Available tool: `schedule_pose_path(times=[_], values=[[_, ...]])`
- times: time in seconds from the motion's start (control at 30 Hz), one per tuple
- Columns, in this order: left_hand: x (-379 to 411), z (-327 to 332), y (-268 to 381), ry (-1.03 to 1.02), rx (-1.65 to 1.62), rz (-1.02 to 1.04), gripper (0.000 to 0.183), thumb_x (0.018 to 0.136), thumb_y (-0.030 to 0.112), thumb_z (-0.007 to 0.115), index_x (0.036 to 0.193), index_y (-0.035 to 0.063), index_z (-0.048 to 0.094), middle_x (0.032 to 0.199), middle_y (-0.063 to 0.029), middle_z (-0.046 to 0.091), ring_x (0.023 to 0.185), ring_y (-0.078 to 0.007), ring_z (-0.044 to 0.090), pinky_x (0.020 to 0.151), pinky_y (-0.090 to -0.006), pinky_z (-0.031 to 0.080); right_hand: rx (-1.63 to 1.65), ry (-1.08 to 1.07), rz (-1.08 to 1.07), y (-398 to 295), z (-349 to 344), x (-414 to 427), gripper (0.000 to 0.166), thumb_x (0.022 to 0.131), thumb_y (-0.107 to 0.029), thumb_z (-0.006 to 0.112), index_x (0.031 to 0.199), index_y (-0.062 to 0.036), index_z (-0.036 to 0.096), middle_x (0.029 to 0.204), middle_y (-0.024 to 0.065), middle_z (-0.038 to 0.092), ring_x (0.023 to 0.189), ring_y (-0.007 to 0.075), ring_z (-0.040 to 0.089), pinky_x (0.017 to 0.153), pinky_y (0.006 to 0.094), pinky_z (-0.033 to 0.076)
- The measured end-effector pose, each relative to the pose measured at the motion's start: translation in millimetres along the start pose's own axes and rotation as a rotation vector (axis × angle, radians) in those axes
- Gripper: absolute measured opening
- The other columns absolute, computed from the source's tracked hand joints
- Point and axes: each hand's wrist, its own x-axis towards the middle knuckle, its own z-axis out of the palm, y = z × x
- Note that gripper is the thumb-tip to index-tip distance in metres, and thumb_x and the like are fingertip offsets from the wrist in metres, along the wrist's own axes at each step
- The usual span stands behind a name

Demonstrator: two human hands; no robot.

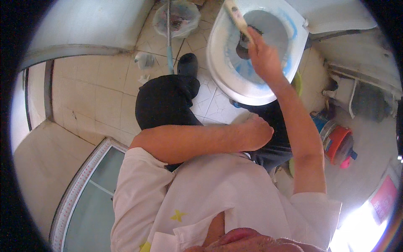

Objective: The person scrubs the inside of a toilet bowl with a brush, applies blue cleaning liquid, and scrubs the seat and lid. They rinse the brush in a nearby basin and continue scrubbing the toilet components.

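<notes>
My right hand (pixel 266 60) grips a long, pale tool handle (pixel 237 19) over the toilet bowl (pixel 270 26). The handle slants up to the left across the white toilet seat (pixel 217 60), and whether the tool has bristles is unclear. Blue liquid (pixel 288 22) streaks the seat's right side and the inside of the bowl. Down in the bowl, around the drain (pixel 243 52), the surface looks dark and brownish. My left hand (pixel 258 132) is curled in front of my right thigh, fingers folded and partly hidden, with nothing visible in it.
A lined waste bin (pixel 189 17) stands left of the toilet, and a pole (pixel 169 34) crosses in front of it. Crumpled plastic (pixel 144 60) lies on the tiles near my shoe (pixel 188 64). Buckets and a red basin (pixel 337 143) are at right. A framed glass panel (pixel 94 195) stands lower left.
</notes>
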Motion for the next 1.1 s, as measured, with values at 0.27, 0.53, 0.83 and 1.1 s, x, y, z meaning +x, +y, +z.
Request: schedule_pose_path(times=[0.27, 0.53, 0.83, 1.1], values=[[5.6, 35.3, -1.0, 0.241, 0.094, 0.013, 0.016, 0.085, 0.014, 0.062, 0.094, 0.0014, 0.068, 0.082, -0.0162, 0.072, 0.076, -0.0346, 0.072, 0.067, -0.0484, 0.057, -0.035, -0.263, -0.153, -23.3, -16.3, -90.7, 0.051, 0.099, -0.015, 0.059, 0.149, -0.0182, 0.049, 0.100, 0.0260, 0.070, 0.087, 0.0442, 0.070, 0.075, 0.0508, 0.057], [4.9, 16.6, -8.0, 0.073, -0.002, -0.039, 0.018, 0.085, 0.018, 0.064, 0.094, 0.0023, 0.067, 0.078, -0.0135, 0.072, 0.076, -0.0339, 0.072, 0.068, -0.0487, 0.055, -0.087, -0.025, -0.053, -11.0, 0.2, 1.2, 0.049, 0.100, -0.021, 0.057, 0.148, -0.0201, 0.047, 0.085, 0.0271, 0.069, 0.075, 0.0471, 0.068, 0.067, 0.0560, 0.056], [3.8, 18.4, -1.0, 0.027, 0.101, 0.004, 0.018, 0.086, 0.016, 0.062, 0.097, 0.0026, 0.068, 0.087, -0.0169, 0.074, 0.081, -0.0324, 0.073, 0.075, -0.0455, 0.057, -0.077, -0.327, -0.135, -9.9, -14.6, -97.5, 0.051, 0.097, -0.014, 0.062, 0.147, -0.0181, 0.052, 0.103, 0.0269, 0.070, 0.091, 0.0458, 0.068, 0.079, 0.0519, 0.055], [3.1, 27.5, -4.4, 0.084, 0.035, -0.008, 0.018, 0.087, 0.018, 0.062, 0.095, 0.0027, 0.068, 0.085, -0.0158, 0.074, 0.082, -0.0330, 0.074, 0.069, -0.0474, 0.056, -0.114, -0.155, -0.105, -23.8, 0.3, -31.1, 0.049, 0.099, -0.018, 0.060, 0.147, -0.0192, 0.050, 0.083, 0.0248, 0.069, 0.074, 0.0461, 0.067, 0.066, 0.0540, 0.055]])
